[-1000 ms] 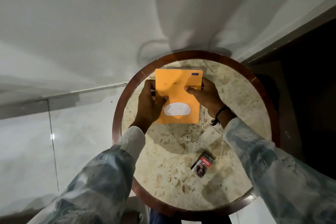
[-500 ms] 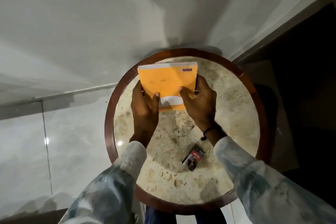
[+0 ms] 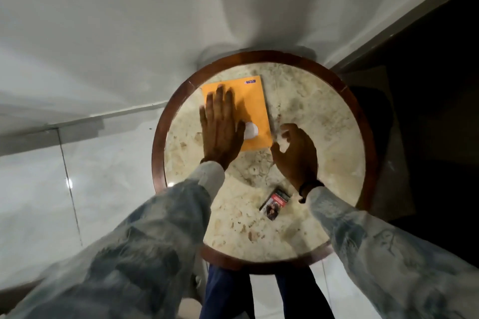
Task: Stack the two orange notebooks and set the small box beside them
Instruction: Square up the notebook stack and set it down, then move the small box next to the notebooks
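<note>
Grip report, left hand (image 3: 221, 127): I see it spread flat, fingers together and extended, palm pressing down on the orange notebooks (image 3: 248, 109); it pinches nothing. Right hand (image 3: 295, 155): loosely curled and empty, fingers apart, hovering just beside the notebooks' near right corner, apparently clear of the cover.

Only one orange cover shows from above. I cannot tell from this view whether a second notebook lies squarely beneath it; no offset edge is visible, so I judge the stack as made and being flattened. The notebooks lie on the far left part of the round counter (image 3: 337, 137), a white label showing beside the left thumb.

The box (image 3: 275, 203) lies flat on the near part of the counter, well apart from the notebooks, close to the right wrist and untouched.

Step in hand, by my judgement: settling the stack. The stacking half looks finished; the box half is not yet started.

Next move calls for the right hand to draw toward the body, pinch the box by its long sides, lift it and set it on bare counter just beside the notebooks' right edge. The left hand may hold the stack against shifting.
</note>
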The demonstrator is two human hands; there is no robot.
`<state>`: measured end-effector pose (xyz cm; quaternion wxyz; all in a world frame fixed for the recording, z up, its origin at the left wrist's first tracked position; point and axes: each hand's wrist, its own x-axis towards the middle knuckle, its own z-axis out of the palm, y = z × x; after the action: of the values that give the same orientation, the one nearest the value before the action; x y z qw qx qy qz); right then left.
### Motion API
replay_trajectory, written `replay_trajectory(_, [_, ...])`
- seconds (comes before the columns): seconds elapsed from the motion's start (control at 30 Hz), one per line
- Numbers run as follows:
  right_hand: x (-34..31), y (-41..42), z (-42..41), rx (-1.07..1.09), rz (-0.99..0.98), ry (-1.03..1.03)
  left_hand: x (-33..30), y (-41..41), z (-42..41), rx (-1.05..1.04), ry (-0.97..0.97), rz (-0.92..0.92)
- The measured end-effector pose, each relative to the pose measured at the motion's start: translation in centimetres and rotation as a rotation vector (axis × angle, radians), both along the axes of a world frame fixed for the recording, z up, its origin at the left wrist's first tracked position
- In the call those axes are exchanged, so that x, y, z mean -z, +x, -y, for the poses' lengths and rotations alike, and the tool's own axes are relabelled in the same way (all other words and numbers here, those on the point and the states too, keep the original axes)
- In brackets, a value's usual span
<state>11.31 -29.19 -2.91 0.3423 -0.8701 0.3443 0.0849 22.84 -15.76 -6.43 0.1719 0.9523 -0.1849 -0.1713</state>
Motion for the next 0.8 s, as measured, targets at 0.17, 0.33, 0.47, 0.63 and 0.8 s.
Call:
replay_trajectory(0.17, [-0.5, -8.7, -1.2, -0.518, -0.226, -0.263, 2.8, -0.9, 0.5, 0.203, 0.135, -0.068])
replay_trajectory(0.33, [0.8, -11.5, -1.0, -0.851, -0.250, -0.306, 3.6, -0.9, 0.5, 0.196, 0.163, -0.089])
replay_trajectory(0.47, [1.4, -8.7, 1.3, -0.644, -0.237, -0.242, 3.5, -0.8, 0.5, 0.205, 0.188, -0.075])
replay_trajectory(0.63, [1.8, -1.2, 5.8, 0.093, -0.082, -0.087, 3.7, -0.9, 0.5, 0.207, 0.193, -0.077])
replay_trajectory(0.8, [3.7, 5.0, 7.2, 0.212, -0.022, -0.100, 4.0, -1.0, 0.4, 0.208, 0.179, -0.063])
